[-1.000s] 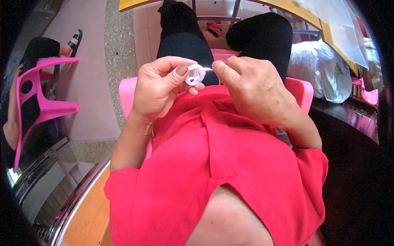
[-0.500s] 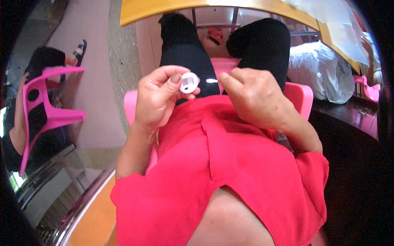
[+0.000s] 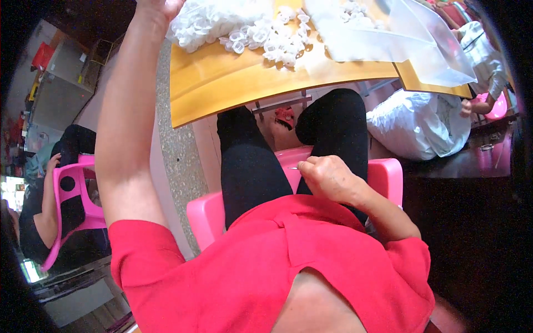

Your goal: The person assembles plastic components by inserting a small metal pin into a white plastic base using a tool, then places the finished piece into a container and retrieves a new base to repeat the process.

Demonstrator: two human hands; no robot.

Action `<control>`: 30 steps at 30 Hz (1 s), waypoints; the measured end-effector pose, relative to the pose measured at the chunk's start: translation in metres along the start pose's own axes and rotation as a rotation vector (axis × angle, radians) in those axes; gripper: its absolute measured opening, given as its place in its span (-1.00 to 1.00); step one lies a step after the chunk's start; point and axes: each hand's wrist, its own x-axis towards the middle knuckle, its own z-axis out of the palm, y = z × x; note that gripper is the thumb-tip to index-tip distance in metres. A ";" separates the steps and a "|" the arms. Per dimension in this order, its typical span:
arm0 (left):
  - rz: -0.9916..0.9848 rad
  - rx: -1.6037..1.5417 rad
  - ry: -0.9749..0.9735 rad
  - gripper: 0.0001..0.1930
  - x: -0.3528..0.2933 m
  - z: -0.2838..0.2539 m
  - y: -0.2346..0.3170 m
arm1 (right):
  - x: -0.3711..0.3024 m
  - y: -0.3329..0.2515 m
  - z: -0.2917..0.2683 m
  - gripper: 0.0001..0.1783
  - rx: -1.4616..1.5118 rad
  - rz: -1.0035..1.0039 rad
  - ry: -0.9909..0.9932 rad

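My left arm stretches far forward over the table, and my left hand (image 3: 162, 8) is at the top edge, with most of its fingers cut off from sight. Beside it lies a heap of small white translucent plastic pieces (image 3: 214, 25), some of them ring-shaped. Over my lap, my right hand (image 3: 330, 178) is closed on a thin shiny pointed tool (image 3: 294, 167). Only the tool's tip shows, poking out past thumb and finger toward the left; its kind cannot be made out.
A yellow wooden table (image 3: 222, 75) stands in front of my knees. On its right are a clear plastic bin (image 3: 438, 61) and more white pieces. A large white sack (image 3: 419, 125) sits below. I sit on a pink chair (image 3: 205, 219). Other people are to the left and far right.
My left hand has gone from my lap up to the heap on the table; the round white plastic piece it held is out of sight. The view has tilted up, showing more of the table.
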 end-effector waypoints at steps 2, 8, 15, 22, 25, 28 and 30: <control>0.026 0.098 0.281 -0.52 0.006 0.015 -0.006 | -0.001 0.005 0.004 -0.83 0.002 0.039 -0.026; 0.082 1.312 0.303 -0.74 -0.060 0.020 -0.128 | 0.002 0.015 0.003 -0.87 0.037 0.020 0.007; 0.180 1.418 0.323 -0.74 -0.067 0.009 -0.182 | 0.003 0.007 0.011 -0.90 0.056 0.010 0.002; 0.030 0.733 0.358 -0.88 -0.104 0.023 -0.172 | 0.010 -0.003 0.005 -0.88 0.246 -0.062 0.326; -0.203 0.227 0.294 -0.91 -0.174 0.057 -0.138 | 0.026 -0.009 -0.014 -0.81 0.429 0.115 0.453; -0.293 0.047 0.275 -0.86 -0.249 0.081 -0.126 | 0.050 -0.019 -0.022 -0.79 0.659 0.248 0.448; -0.260 -0.035 0.278 -0.90 -0.291 0.092 -0.124 | 0.063 -0.027 -0.011 -0.80 0.857 0.225 0.521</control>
